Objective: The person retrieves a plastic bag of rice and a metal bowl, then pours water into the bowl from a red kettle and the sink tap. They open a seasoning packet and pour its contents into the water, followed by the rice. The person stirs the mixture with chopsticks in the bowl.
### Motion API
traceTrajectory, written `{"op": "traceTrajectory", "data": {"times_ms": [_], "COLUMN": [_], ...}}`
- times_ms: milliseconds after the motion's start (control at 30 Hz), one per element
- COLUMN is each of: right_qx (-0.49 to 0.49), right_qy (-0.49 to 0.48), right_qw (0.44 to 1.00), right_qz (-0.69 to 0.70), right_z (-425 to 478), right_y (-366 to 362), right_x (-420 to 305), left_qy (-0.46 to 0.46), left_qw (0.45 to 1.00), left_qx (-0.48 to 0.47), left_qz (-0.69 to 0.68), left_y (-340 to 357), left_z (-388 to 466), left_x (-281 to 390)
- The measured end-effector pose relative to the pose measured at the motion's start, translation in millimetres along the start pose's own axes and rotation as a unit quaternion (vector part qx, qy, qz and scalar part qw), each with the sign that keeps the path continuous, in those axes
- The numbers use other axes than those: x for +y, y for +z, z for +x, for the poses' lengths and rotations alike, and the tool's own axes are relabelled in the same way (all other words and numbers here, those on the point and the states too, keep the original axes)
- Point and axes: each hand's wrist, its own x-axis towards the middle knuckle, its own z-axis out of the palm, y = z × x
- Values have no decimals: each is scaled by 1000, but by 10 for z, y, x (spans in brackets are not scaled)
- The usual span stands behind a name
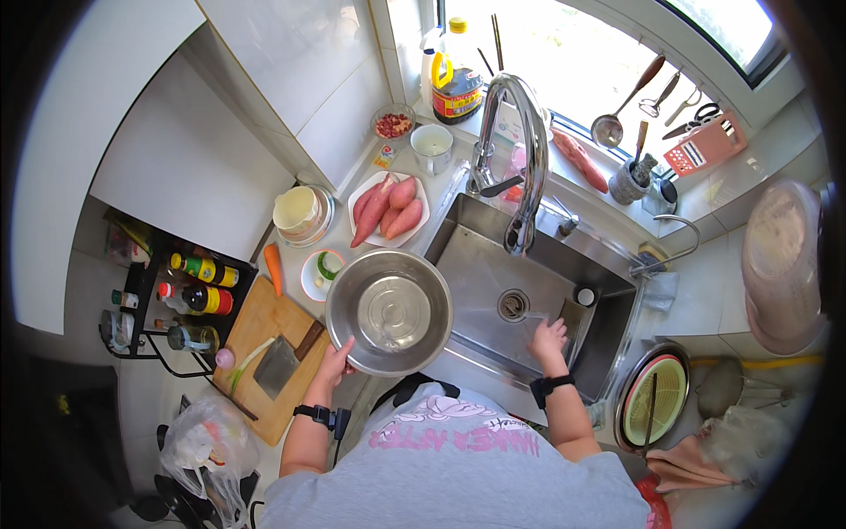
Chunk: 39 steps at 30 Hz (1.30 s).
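My left hand (336,362) grips the near left rim of a wide stainless steel basin (394,313), which has a shallow layer of clear liquid at its bottom. The basin is level, beside the left edge of the steel sink (469,264). Over the sink's near right part is my right hand (548,340), fingers spread, touching no basin. By its fingertips there is a small translucent streak or piece, too unclear to name. The sink drain (513,305) lies just beyond that hand. A chrome faucet (522,152) arches over the sink.
A white plate (423,228) of sweet potatoes stands behind the basin. To the left are a carrot (273,269), a small bowl with green onion (306,278) and a wooden cutting board (291,410) bearing a cleaver (276,367). Nested colanders (654,397) stand right of the sink.
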Motion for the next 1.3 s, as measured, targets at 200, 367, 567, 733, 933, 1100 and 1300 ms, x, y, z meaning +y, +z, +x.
{"op": "traceTrajectory", "data": {"times_ms": [200,367,567,733,933,1100,1300], "right_qx": [-44,-78,-170,-176,-246,-220,-206], "right_qy": [-48,-72,-156,-150,-163,-174,-178], "right_qw": [927,951,903,908,908,918,925], "right_qz": [369,290,363,348,296,280,266], "right_z": [102,149,262,147,121,316,337], "right_y": [-19,99,201,214,459,383,443], "right_x": [189,75,-111,-34,27,-124,-154], "left_qy": [-3,271,384,286,207,204,188], "left_qw": [880,815,679,663,624,607,619], "left_qx": [156,181,137,90,98,87,52], "left_qz": [449,479,611,686,747,763,761], "left_y": [64,779,1270,1430,1561,1367,1572], "left_z": [-370,271,2491,3272,3188,3382,3112], "left_x": [1015,2473,3150,3214,3261,3212,3350]}}
